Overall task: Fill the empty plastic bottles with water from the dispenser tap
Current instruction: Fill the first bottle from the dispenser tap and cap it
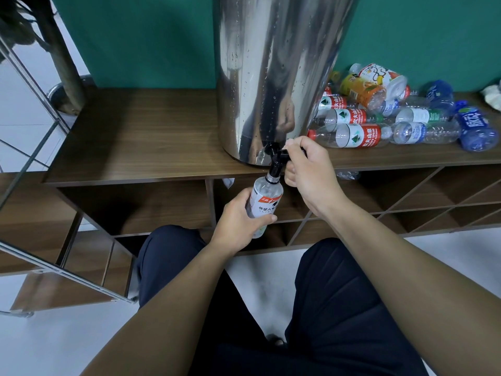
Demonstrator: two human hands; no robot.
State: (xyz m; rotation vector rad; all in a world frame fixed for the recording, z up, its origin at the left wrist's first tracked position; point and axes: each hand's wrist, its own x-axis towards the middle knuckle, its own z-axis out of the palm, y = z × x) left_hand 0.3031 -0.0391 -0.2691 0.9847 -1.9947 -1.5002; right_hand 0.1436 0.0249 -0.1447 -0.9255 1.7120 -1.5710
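Observation:
A tall shiny steel water dispenser [273, 77] stands on a brown wooden counter [141, 137]. Its black tap [278, 158] sticks out over the counter's front edge. My left hand [238, 226] is wrapped around a clear plastic bottle [267, 198] with a white and red label, held upright with its mouth right under the tap spout. My right hand [306, 169] grips the tap lever from the right. A pile of empty plastic bottles [393, 115] lies on the counter to the right of the dispenser.
Open wooden shelf compartments [379, 196] sit below the counter. A glass and metal frame [40, 185] leans at the left. A green wall [151, 36] rises behind. My knees in dark trousers are over a white floor [54, 343].

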